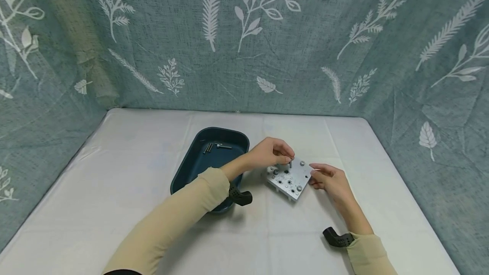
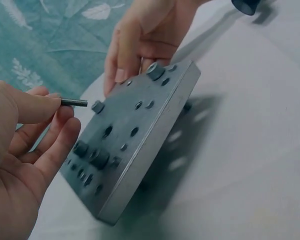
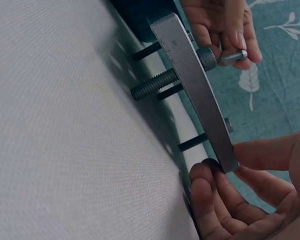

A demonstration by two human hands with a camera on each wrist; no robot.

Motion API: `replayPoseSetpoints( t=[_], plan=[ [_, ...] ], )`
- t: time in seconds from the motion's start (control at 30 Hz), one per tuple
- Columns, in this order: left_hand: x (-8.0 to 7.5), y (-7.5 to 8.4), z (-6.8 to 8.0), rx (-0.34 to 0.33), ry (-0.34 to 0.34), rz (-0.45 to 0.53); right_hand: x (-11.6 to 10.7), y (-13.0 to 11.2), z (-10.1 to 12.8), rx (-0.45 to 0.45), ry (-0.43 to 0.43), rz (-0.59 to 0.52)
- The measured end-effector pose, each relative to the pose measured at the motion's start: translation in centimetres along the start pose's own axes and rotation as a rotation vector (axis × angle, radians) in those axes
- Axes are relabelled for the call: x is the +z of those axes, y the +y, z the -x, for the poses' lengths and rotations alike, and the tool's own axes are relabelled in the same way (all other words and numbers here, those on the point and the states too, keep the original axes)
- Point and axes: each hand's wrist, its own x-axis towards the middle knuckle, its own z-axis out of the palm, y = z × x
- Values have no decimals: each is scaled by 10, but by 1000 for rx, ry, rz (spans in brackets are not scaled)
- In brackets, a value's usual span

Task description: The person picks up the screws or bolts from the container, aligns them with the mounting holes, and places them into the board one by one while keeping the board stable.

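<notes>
My left hand point(image 1: 272, 152) pinches a small metal screw point(image 2: 74, 102) between thumb and fingers, above the face of a silver metal plate point(image 1: 296, 176). The screw is apart from the plate in the left wrist view. With thumb and fingers, my right hand point(image 1: 331, 180) grips the plate's right edge. Several socket-head screws sit in the plate, among them one screw point(image 2: 155, 71) near a corner, beside open holes. In the right wrist view, threaded shanks point(image 3: 155, 84) stick out of the plate's underside. Whether they touch the table cannot be told.
A dark blue tray point(image 1: 194, 162) stands left of the plate, partly behind my left forearm. Several loose screws point(image 1: 223, 146) lie near its far end. White cloth covers the table point(image 1: 126, 173), and a green leaf-patterned curtain point(image 1: 229, 84) hangs behind and at the sides.
</notes>
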Motion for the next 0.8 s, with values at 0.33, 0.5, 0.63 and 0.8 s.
replayPoseSetpoints(
  t=[0.33,0.5,0.63,0.8],
  plan=[
    [23,0,-13,-6,-9,-68,-1,-1,1,-2,-6,10],
    [32,0,-20,-3,-3,-39,-2,-3,1,3,-16,14],
    [36,-2,-23,-10,10,-28,-3,-3,1,9,-34,-6],
    [40,-5,-26,-16,24,-40,-4,-4,1,21,-45,-32]
  ],
)
